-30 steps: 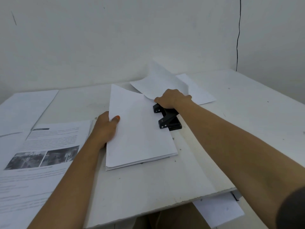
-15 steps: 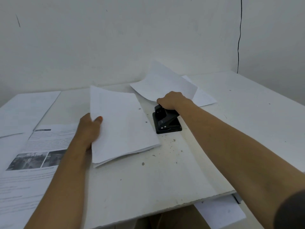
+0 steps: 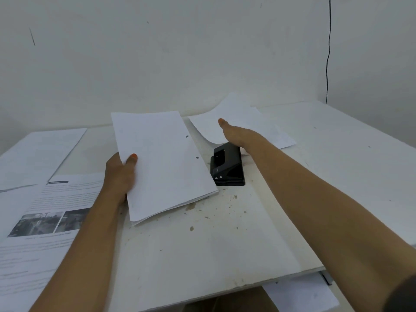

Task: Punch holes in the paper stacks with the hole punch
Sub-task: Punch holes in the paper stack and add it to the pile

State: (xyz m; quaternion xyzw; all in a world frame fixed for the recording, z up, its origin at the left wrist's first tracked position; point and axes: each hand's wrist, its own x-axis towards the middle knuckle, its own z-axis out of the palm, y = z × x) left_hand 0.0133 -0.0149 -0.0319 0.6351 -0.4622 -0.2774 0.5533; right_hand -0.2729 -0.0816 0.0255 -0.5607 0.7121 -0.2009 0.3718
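My left hand [image 3: 122, 174] grips the left edge of a white paper stack [image 3: 162, 163], thumb on top; the stack is lifted and tilted, and two punched holes show near its right edge. The black hole punch [image 3: 227, 167] sits on the table just right of the stack, with no paper in it. My right hand [image 3: 236, 134] is stretched out flat above and beyond the punch, fingers extended over the loose white sheets [image 3: 238, 124] at the back, holding nothing.
Printed pages with photos [image 3: 45, 212] cover the table's left side, more white sheets [image 3: 38, 152] behind them. Paper specks and stains dot the white board [image 3: 213, 244] in front of the punch. A sheet [image 3: 301, 293] pokes out under the board's front right corner. The wall is close behind.
My left hand pulled the stack out of the punch and away to the left, then raised it so the holes show. My right hand let go of the punch and reached toward the back sheets.
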